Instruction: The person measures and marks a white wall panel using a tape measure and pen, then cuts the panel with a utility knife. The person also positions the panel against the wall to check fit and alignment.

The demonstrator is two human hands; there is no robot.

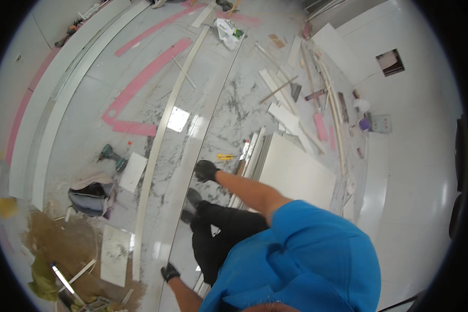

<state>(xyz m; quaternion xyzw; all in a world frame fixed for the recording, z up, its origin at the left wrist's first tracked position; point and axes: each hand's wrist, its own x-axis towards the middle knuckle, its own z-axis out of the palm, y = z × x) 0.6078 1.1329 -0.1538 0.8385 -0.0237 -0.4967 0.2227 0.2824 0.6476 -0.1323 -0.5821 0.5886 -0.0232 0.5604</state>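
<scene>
Well, room: floor (88, 99) open left of long panel (184, 171); board stack (296, 174) right.
Axis: lengthwise, pointing away.
Hands: left hand (169, 271) and right hand (206, 170) on panel; grip unclear.

You're on an indoor construction site: cut white panels (296, 171), wood strips (281, 88), a drill (111, 154) at left, and debris strewn on the floor (229, 104).

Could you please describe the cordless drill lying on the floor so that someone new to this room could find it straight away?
Start at the long pale strip that curves up the dusty floor. Left of its middle lies a white tile, and the cordless drill sits on the floor just beyond that tile's upper left corner. Its teal and black body sets it apart from the grey bundle of cloth below it.
</scene>
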